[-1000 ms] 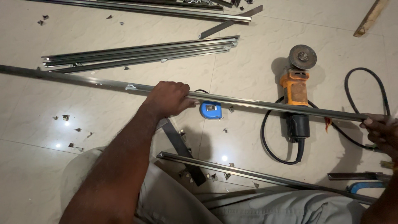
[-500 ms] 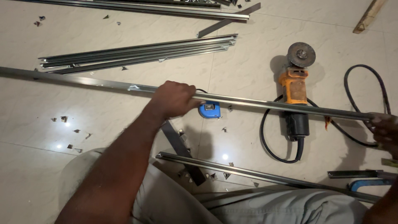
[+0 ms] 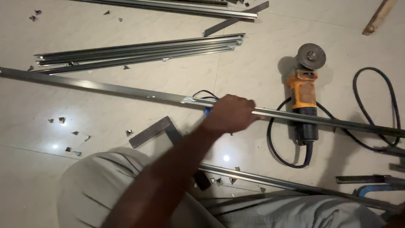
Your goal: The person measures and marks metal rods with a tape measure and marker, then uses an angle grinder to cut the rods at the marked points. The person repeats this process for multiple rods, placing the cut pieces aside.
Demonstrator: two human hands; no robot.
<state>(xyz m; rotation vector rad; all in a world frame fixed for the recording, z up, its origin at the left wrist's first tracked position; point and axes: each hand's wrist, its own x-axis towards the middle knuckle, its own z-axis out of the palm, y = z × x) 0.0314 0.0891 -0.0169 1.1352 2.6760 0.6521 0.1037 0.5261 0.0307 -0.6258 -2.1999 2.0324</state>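
Sliding rightward since a second ago, the left hand [image 3: 230, 114] now wraps its fingers [image 3: 249, 116] around the long metal channel [image 3: 126, 89], steadying it above the floor [image 3: 126, 160] beside the orange angle grinder [image 3: 304, 95]; the right hand is out of view.

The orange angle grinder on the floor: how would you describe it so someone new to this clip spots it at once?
On the pale tiled floor, look right of the left hand, which grips a long grey metal channel. The orange angle grinder lies partly under that channel, its round grey disc pointing away and its black cable looping beside it. It is the only orange thing among grey metal strips.
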